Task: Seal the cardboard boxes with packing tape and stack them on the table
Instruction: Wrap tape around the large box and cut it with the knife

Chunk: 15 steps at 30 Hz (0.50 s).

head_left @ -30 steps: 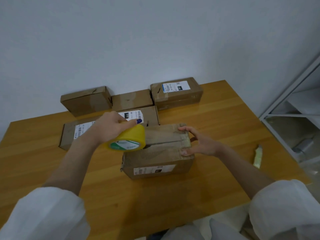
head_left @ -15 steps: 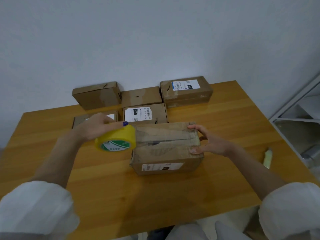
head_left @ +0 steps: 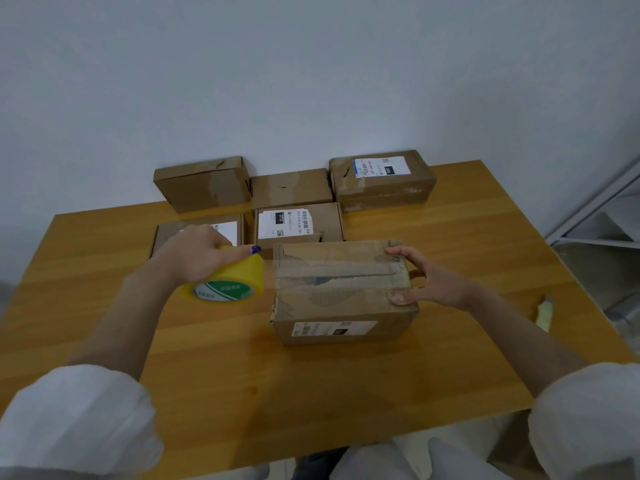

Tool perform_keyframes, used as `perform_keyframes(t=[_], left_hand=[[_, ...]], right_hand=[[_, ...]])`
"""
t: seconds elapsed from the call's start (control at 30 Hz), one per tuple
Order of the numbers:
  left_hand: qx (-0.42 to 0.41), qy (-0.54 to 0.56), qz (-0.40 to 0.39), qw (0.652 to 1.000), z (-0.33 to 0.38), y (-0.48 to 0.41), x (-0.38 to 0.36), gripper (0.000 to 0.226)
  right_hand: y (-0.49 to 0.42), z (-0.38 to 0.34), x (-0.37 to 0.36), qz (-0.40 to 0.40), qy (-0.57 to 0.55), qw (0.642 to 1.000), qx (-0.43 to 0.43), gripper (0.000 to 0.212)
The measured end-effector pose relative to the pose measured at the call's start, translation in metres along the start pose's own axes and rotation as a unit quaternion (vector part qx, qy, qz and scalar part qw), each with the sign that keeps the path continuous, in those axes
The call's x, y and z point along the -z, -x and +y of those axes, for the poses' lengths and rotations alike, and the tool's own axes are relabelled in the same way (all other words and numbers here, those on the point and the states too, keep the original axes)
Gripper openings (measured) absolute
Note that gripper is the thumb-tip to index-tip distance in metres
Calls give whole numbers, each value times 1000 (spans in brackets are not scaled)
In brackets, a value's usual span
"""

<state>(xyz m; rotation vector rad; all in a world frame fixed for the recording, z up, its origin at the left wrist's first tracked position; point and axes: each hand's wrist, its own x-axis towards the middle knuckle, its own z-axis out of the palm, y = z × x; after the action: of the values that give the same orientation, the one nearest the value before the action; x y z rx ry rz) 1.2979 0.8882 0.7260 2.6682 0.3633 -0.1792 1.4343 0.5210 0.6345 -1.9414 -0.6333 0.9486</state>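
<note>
A brown cardboard box (head_left: 341, 306) with a white label on its front stands in the middle of the wooden table (head_left: 311, 393). A clear strip of tape runs across its top seam. My left hand (head_left: 197, 256) grips a yellow roll of packing tape (head_left: 225, 280) just past the box's left edge, with the strip stretched from the roll to the box. At the box's right end my right hand (head_left: 426, 277) holds the top edge, thumb on the near flap, fingers on the far corner.
Several more cardboard boxes lie in two rows at the back: one at far left (head_left: 204, 183), one in the middle (head_left: 291, 188), one labelled at right (head_left: 382, 180), and two flat labelled ones (head_left: 299, 221) (head_left: 197, 230) in front. A pale small object (head_left: 544, 315) lies near the table's right edge. A white shelf frame (head_left: 602, 209) stands right.
My left hand has pulled the tape roll leftward, off the box top and past its left edge, drawing out the strip. My right hand has stayed on the right end.
</note>
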Motion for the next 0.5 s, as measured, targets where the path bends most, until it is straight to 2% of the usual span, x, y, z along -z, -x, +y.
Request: perform_keyframes(t=[0.1, 0.2, 0.5], left_hand=[[13, -26, -18, 999, -2, -5, -4, 70], [31, -37, -32, 998, -7, -5, -13, 58], [62, -14, -42, 997, -12, -8, -26, 67]], right_hand=[[0, -1, 0, -2, -2, 1000, -4, 90], [1, -2, -1, 1, -1, 1000, -6, 86], [1, -1, -1, 12, 2, 1000, -2, 84]])
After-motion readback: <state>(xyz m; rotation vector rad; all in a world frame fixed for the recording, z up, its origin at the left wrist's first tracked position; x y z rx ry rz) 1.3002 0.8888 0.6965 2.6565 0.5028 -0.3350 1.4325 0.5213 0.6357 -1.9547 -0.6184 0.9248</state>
